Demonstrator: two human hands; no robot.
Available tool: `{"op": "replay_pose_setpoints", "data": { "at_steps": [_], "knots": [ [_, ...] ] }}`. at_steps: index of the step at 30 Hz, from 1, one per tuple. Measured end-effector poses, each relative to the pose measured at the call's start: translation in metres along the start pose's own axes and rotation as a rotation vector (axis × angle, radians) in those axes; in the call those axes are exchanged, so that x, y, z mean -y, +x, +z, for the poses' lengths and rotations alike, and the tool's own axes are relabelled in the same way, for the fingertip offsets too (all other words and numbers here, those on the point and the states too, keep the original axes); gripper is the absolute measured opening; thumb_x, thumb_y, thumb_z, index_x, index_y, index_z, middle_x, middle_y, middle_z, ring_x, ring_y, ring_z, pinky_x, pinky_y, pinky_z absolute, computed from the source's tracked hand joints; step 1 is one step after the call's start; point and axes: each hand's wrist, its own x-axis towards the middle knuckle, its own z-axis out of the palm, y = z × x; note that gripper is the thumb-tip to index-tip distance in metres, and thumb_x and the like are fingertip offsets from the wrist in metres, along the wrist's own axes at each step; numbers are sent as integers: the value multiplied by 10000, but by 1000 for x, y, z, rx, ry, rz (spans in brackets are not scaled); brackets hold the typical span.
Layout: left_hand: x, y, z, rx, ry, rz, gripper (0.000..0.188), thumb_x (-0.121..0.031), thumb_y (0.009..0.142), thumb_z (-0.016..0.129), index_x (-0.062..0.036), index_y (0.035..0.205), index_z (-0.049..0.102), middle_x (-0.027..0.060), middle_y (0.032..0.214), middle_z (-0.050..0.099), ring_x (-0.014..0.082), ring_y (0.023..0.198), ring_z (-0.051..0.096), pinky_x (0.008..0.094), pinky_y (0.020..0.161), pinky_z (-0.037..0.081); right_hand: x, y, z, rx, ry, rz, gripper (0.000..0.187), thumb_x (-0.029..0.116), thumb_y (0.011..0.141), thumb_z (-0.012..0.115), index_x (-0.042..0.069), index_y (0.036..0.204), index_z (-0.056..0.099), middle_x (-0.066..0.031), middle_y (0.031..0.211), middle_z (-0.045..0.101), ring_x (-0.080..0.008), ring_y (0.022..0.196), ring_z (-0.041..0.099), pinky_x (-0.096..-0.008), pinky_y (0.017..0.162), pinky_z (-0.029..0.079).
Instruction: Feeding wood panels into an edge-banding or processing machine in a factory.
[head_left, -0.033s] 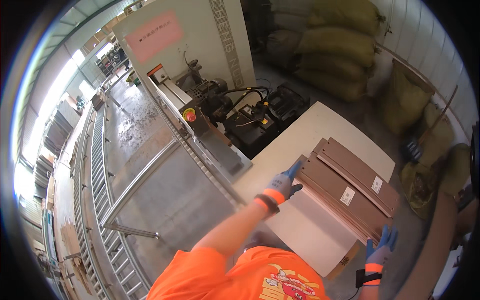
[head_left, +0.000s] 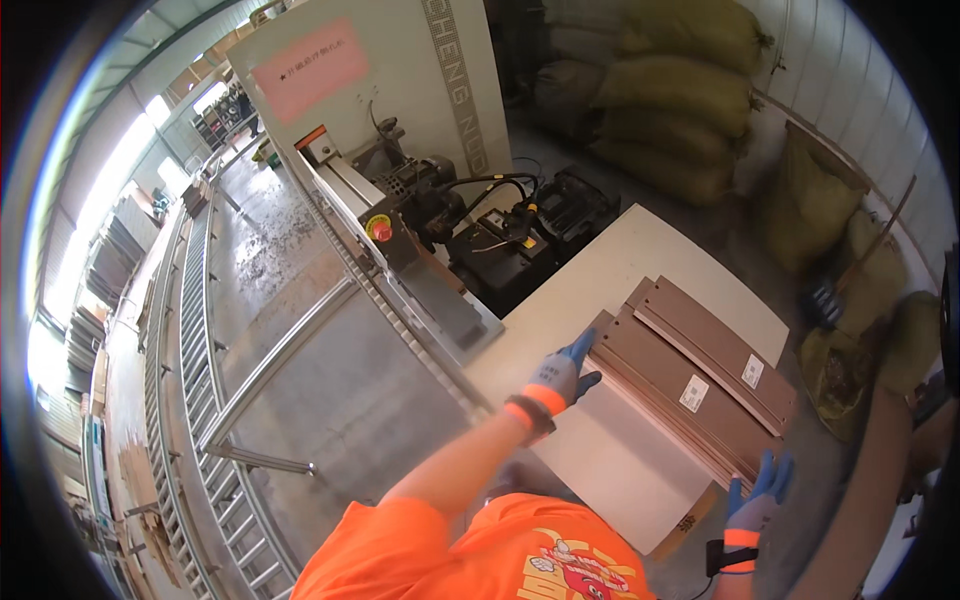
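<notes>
A stack of long brown boards (head_left: 690,385) with small white labels lies on a pale table top (head_left: 610,275). My left hand (head_left: 560,378), in a grey and blue glove with an orange cuff, rests with spread fingers against the far left end of the stack. My right hand (head_left: 755,495), gloved the same way, is at the near right end of the stack by the table's edge, fingers apart. Neither hand is closed around a board.
A pale machine with a red stop button (head_left: 380,228) and a long rail stands left of the table. Black units with cables (head_left: 530,230) sit behind it. A roller conveyor (head_left: 190,400) runs along the left. Stuffed sacks (head_left: 680,60) are piled at the back right.
</notes>
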Motion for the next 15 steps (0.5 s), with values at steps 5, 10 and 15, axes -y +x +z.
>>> {"op": "replay_pose_setpoints", "data": {
  "at_steps": [5,10,15],
  "knots": [
    [19,-87,32,-66,126,0,498,-363,900,681,-26,1256,590,178,1193,640,361,1101,602,451,965,476,61,2,11,2,388,-388,557,223,815,710,93,1333,550,-205,1468,438,-458,1373,377,-577,1098,336],
    [15,-159,33,59,208,271,410,-305,882,675,-65,1211,642,110,1359,584,315,1296,510,455,1074,431,147,16,19,142,471,-764,535,208,763,722,84,1266,586,-179,1398,499,-441,1309,432,-540,1094,338],
    [23,-192,24,19,129,280,366,-264,885,662,-60,1187,630,112,1364,566,318,1303,500,455,1085,422,235,23,27,57,517,-847,467,262,758,751,101,1172,605,-148,1316,552,-376,1209,495,-533,982,399]
  ]
}}
